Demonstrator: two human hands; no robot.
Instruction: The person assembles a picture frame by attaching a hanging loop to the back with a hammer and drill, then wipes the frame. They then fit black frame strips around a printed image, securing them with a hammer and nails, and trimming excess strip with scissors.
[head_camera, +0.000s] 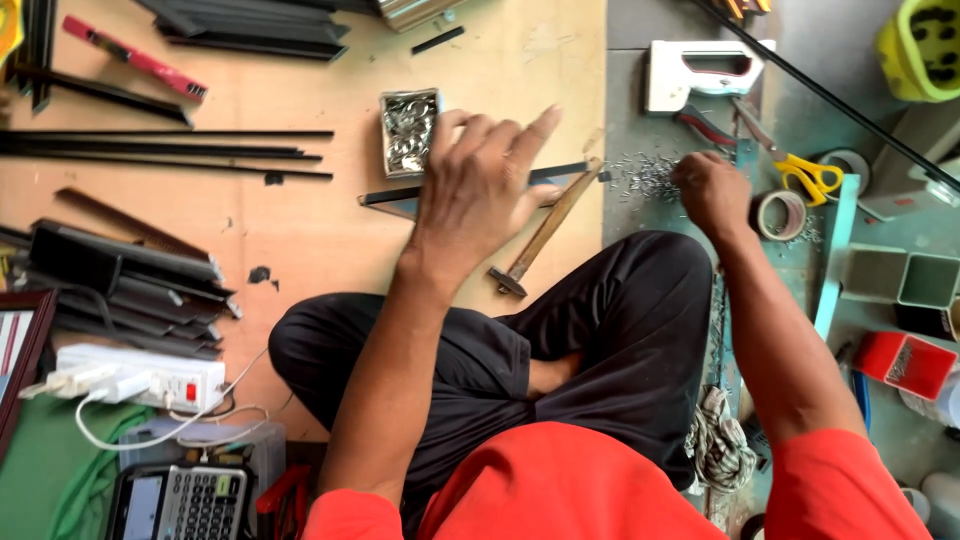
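Left hand (480, 185) over frame strip, right hand (710, 190) in the nail pile.

My left is spread wide, fingers fanned, pressing the dark frame strip (475, 190), which runs left-right across the board. Hammer (545, 232) lies diagonal just right of it, head toward me, left hand nearer. My right is curled narrow, pinching at loose nails (650, 178); can't tell if it holds any. Tin of hangers (409, 130) sits just beyond my left fingers.

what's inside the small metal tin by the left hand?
The metal tin is open and packed with small shiny metal pieces, too small to identify. The left hand hovers beside it, its fingers covering the tin's right edge. What lies under the top layer is hidden.
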